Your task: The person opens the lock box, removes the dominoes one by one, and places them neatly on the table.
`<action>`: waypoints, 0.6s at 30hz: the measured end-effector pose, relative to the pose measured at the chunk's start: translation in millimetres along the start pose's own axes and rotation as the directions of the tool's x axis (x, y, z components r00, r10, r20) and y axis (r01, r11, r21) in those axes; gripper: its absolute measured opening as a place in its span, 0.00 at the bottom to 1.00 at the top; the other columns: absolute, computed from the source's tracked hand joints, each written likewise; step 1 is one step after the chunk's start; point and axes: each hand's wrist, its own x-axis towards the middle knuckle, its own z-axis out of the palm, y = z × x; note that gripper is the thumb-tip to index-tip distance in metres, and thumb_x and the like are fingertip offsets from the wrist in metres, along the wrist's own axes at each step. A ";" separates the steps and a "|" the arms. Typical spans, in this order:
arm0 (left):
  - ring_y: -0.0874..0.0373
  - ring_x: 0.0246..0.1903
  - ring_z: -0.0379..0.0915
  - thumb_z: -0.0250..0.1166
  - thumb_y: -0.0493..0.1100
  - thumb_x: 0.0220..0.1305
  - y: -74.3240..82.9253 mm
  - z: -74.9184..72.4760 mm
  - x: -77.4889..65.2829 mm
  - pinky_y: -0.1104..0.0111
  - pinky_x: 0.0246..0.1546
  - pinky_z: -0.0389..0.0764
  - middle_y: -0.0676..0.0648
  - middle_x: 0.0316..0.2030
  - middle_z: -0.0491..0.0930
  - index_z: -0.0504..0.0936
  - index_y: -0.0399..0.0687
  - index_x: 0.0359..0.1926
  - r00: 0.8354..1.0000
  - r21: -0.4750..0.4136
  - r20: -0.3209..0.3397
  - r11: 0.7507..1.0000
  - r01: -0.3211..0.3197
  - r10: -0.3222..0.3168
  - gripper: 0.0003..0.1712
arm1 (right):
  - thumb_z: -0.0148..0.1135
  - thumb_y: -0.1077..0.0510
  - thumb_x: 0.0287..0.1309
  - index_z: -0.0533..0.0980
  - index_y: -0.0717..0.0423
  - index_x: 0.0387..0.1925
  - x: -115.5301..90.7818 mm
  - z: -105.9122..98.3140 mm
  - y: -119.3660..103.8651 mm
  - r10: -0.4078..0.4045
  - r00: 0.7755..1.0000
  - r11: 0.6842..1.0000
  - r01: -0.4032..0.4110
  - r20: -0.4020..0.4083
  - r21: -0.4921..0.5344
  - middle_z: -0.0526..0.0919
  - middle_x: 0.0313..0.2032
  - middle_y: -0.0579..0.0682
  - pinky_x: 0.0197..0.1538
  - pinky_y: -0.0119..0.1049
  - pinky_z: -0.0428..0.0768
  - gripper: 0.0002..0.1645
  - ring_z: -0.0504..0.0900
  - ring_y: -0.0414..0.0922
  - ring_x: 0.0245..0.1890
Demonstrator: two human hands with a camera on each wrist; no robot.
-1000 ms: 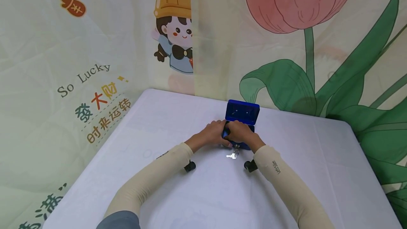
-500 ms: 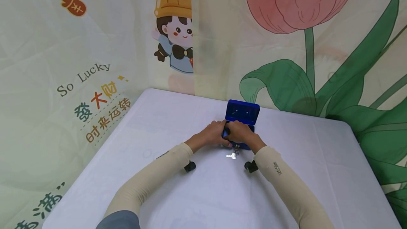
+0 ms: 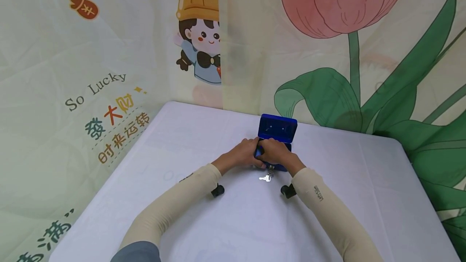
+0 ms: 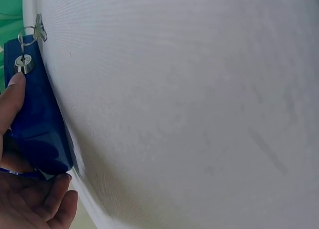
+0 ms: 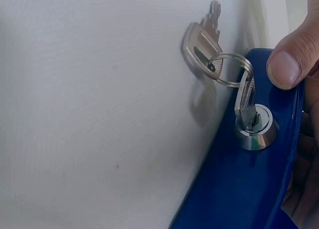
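A blue cash box (image 3: 278,128) stands near the table's far edge with its lid raised. My left hand (image 3: 243,153) grips the box's left end; its thumb (image 4: 14,97) presses the front beside the lock, and fingers bend round the end. My right hand (image 3: 274,151) reaches over the front rim into the box, fingers curled down. Its fingertips are hidden, and I cannot tell whether they hold something. On the box front is a round silver lock (image 5: 255,141) with a key (image 5: 244,102) in it. A second key (image 5: 199,49) hangs from the same ring (image 5: 246,62).
The box rests on a white-covered table (image 3: 240,221). Behind the table's far edge hangs a printed cloth (image 3: 251,51) with a tulip and a cartoon figure. A black wrist camera (image 3: 217,190) shows under the left forearm and another black camera (image 3: 288,191) under the right.
The right forearm has shifted very slightly to the right. Both hands, the box and the keys otherwise stay in place.
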 end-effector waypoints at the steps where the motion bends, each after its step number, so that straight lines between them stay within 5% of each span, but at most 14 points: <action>1: 0.47 0.58 0.70 0.77 0.62 0.51 0.2 -0.1 -0.1 0.57 0.59 0.75 0.40 0.62 0.76 0.59 0.39 0.73 1.000 0.000 0.002 1.000 0.002 -0.002 0.58 | 0.71 0.51 0.61 0.79 0.57 0.57 -0.2 -0.1 0.1 -0.002 1.000 1.000 0.002 -0.002 0.001 0.86 0.51 0.55 0.59 0.51 0.80 0.26 0.83 0.50 0.46; 18: 0.47 0.58 0.71 0.77 0.62 0.51 -1.4 2.0 1.9 0.57 0.59 0.75 0.41 0.62 0.76 0.60 0.40 0.72 1.000 0.003 0.000 1.000 -0.009 0.009 0.57 | 0.71 0.51 0.61 0.79 0.57 0.59 -2.8 0.7 1.6 -0.002 1.000 1.000 0.002 -0.028 0.019 0.86 0.51 0.56 0.59 0.52 0.79 0.27 0.83 0.51 0.46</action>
